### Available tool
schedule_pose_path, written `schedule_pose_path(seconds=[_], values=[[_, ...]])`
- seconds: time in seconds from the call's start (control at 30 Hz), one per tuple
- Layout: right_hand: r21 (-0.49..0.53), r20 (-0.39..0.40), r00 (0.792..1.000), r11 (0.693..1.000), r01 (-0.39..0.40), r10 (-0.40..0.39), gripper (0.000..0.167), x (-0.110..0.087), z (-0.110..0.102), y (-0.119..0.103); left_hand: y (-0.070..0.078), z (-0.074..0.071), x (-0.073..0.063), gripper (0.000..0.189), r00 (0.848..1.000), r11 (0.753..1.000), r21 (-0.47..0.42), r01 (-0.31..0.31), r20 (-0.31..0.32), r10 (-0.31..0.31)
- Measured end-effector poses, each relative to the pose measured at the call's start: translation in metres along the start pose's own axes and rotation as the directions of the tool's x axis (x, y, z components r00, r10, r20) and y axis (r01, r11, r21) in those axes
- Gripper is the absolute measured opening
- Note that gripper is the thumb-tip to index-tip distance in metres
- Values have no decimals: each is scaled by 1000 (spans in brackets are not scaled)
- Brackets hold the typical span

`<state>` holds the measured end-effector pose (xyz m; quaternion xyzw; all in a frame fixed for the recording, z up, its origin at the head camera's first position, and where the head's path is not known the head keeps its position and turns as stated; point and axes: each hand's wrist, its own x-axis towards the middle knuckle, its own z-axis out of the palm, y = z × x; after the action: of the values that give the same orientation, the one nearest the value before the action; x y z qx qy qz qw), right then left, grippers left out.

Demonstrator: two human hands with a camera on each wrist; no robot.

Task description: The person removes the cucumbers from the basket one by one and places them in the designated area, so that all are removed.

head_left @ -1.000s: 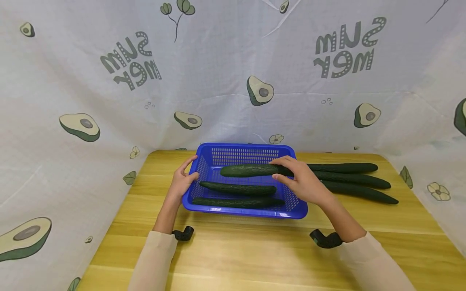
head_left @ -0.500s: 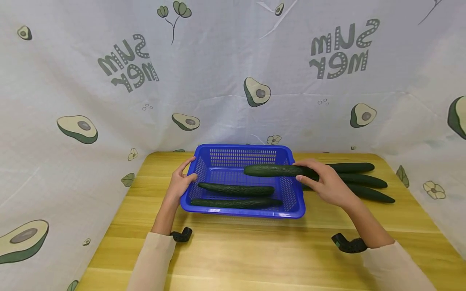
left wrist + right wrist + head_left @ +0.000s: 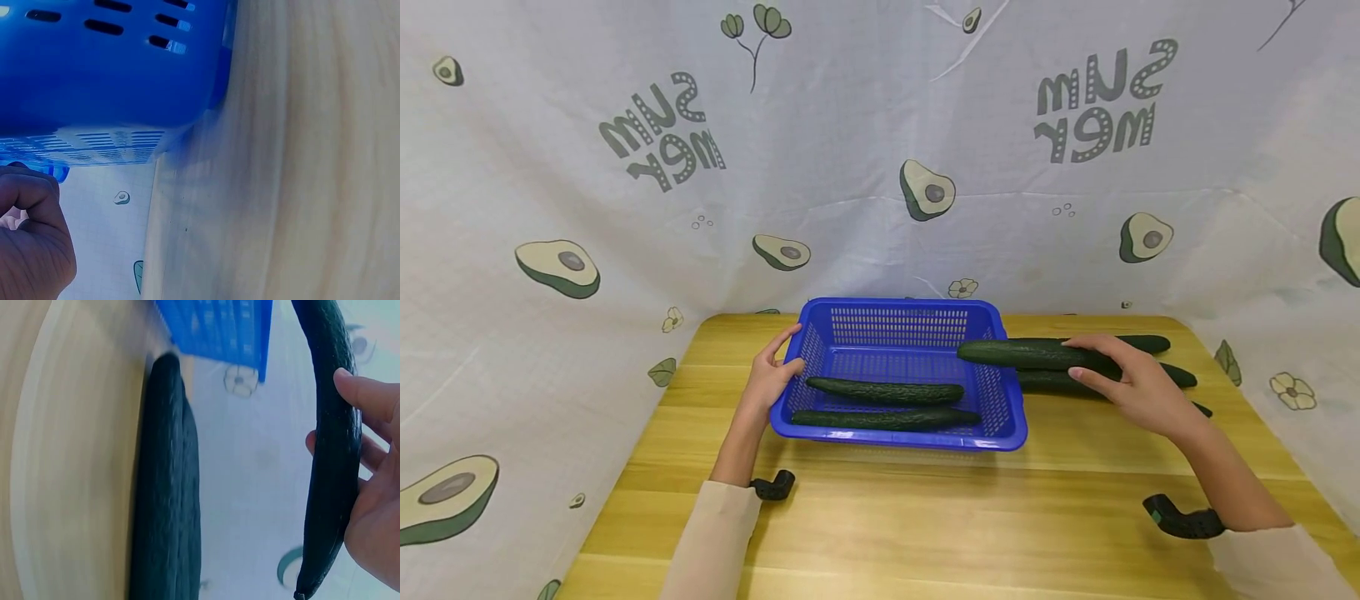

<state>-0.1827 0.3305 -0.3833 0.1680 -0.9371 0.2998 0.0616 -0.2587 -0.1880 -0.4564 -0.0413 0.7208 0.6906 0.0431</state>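
My left hand (image 3: 769,377) grips the left rim of a blue plastic basket (image 3: 898,439), thumb inside and fingers along the outer edge. Two dark green cucumbers (image 3: 883,390) lie side by side in the basket's front half. With thumb and fingers my right hand (image 3: 1138,383) holds another cucumber (image 3: 1015,353), whose left end overlaps the basket's right rim in the head view. In the right wrist view this held cucumber (image 3: 334,456) is raised well above the table. Beneath it, several more cucumbers (image 3: 164,487) lie on the wood, partly hidden in the head view.
A light wooden table (image 3: 880,517) carries everything. Close behind it hangs a pale curtain (image 3: 850,167) printed with avocados and lettering, which also comes round both sides. A black wrist camera (image 3: 775,485) is strapped to each forearm.
My right hand has carried the cucumber rightward, from over the basket to above the cucumbers on the table. My left hand stays on the basket rim, and the basket stands where it was.
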Motion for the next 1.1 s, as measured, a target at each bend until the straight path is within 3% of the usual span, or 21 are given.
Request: schedule_pose_path(seconds=[0.2, 0.4, 0.57, 0.87, 1.1], values=[[35, -10, 1000, 999, -29, 29, 45, -15, -14, 24, 0, -2, 1, 73, 1000, 1000, -5, 3, 2, -3], [-36, -26, 995, 995, -96, 95, 45, -30, -24, 51, 2, -1, 0, 74, 1000, 1000, 18, -1, -14, 1], [-4, 3, 991, 991, -133, 133, 48, -39, -26, 69, 1, -1, -2, 74, 1000, 999, 40, 8, -25, -7], [-4, 78, 988, 991, -137, 137, 46, -48, -11, 87, 0, -1, -1, 74, 1000, 999, 39, -7, -20, 8], [-48, 63, 994, 995, -86, 89, 41, -50, 2, 99, 0, 0, -1, 74, 1000, 1000, 25, -15, -14, 15]])
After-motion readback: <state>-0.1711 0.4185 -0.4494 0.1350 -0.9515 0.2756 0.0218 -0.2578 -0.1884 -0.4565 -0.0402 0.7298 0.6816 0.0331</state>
